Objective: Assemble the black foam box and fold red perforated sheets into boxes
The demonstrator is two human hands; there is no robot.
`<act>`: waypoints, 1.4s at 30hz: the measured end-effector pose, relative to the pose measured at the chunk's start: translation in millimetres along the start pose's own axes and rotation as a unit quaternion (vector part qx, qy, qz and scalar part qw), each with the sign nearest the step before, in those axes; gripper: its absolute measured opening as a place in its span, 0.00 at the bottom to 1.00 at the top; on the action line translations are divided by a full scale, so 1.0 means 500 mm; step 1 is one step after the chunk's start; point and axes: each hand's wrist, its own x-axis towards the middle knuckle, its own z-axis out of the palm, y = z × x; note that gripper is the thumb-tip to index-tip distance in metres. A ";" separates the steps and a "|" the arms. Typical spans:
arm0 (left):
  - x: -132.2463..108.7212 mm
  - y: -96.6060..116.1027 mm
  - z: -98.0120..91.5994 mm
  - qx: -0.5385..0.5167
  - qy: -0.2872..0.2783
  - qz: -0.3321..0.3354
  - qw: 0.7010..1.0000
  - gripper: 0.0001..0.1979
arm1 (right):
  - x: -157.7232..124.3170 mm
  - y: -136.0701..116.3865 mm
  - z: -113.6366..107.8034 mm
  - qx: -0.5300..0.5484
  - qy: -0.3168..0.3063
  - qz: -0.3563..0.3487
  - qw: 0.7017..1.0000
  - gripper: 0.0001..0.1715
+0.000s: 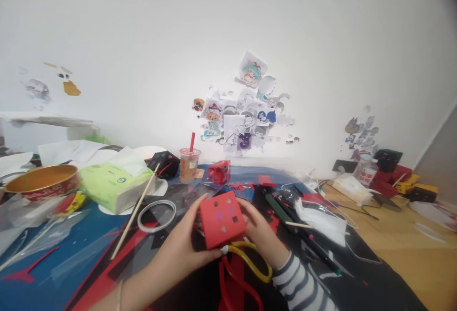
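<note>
A red paper box [222,227] with small cut-out holes and faint purple marks is held up between both hands. My left hand [195,235] grips its left side, fingers behind and thumb along the lower edge. Round the right side curls my right hand [257,225], its fingertips partly hidden behind the box. Just below lie the yellow loop handle [266,273] and the red loop handle [246,287] of what look like scissors. A roll of tape [157,229] lies left of my left hand, near a thin wooden stick [134,213].
Behind stand a drink cup [188,168] with a red straw, a second red box [219,172] and a black box [164,163]. To the left are a tissue pack [114,185] and a gold-rimmed bowl [53,185]. Pens [317,249] and crumpled tissue [321,218] lie right.
</note>
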 end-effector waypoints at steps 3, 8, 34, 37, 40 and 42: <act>0.007 0.011 0.000 -0.071 0.004 -0.047 0.996 0.35 | 0.001 -0.003 0.004 -0.045 -0.003 -0.004 0.999 0.43; 0.018 0.004 0.006 -0.180 -0.005 -0.103 0.978 0.40 | -0.001 -0.005 0.012 0.003 -0.009 0.018 1.000 0.42; -0.001 0.008 -0.002 0.030 0.002 0.015 0.999 0.22 | 0.003 -0.004 -0.003 0.275 0.000 0.213 0.938 0.37; 0.010 0.002 -0.014 0.152 0.027 0.014 0.988 0.18 | 0.006 -0.008 -0.005 0.307 0.044 0.195 0.930 0.33; 0.031 -0.010 -0.053 0.340 0.052 -0.008 0.939 0.16 | 0.009 -0.010 -0.011 0.323 0.125 0.152 0.926 0.27; 0.044 -0.018 -0.095 0.417 0.081 -0.030 0.905 0.16 | 0.012 -0.009 -0.015 0.323 0.166 0.136 0.922 0.25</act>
